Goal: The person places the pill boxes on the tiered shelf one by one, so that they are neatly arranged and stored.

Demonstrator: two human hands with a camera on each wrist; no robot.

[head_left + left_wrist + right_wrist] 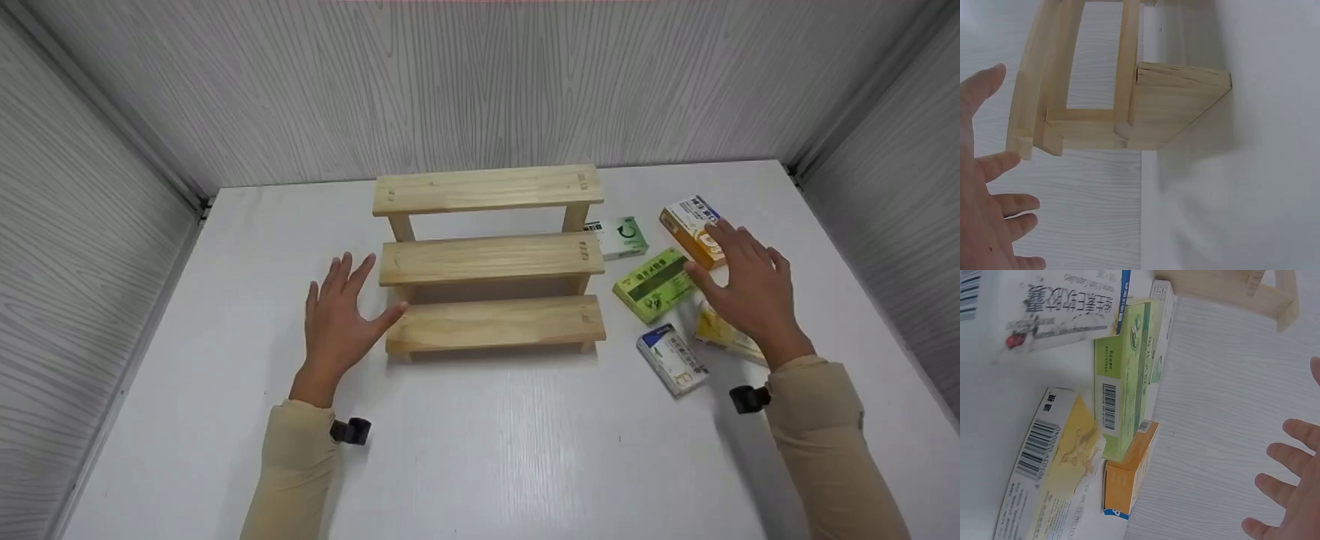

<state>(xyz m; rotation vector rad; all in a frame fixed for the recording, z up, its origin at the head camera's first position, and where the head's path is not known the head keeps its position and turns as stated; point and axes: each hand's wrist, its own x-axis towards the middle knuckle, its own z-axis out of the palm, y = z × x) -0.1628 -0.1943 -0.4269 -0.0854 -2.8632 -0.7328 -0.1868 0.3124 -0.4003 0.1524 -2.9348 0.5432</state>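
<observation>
A three-step wooden rack (491,259) stands near the back of the white table. My left hand (341,319) is at its left side, fingers spread and holding nothing; the left wrist view shows the rack's side panel (1179,101) beyond the fingers. My right hand (754,292) hovers with spread fingers over the medicine boxes right of the rack, gripping none. Nearest to it are an orange-and-white box (694,229), a green box (654,285) and a yellow box (724,334), which the hand and wrist partly cover. A white-and-blue box (673,360) lies in front.
A white-and-green box (622,236) lies behind the green one, its left end hidden by the rack. Grey wood-grain panels (480,82) wall the table (480,450) at the back and both sides.
</observation>
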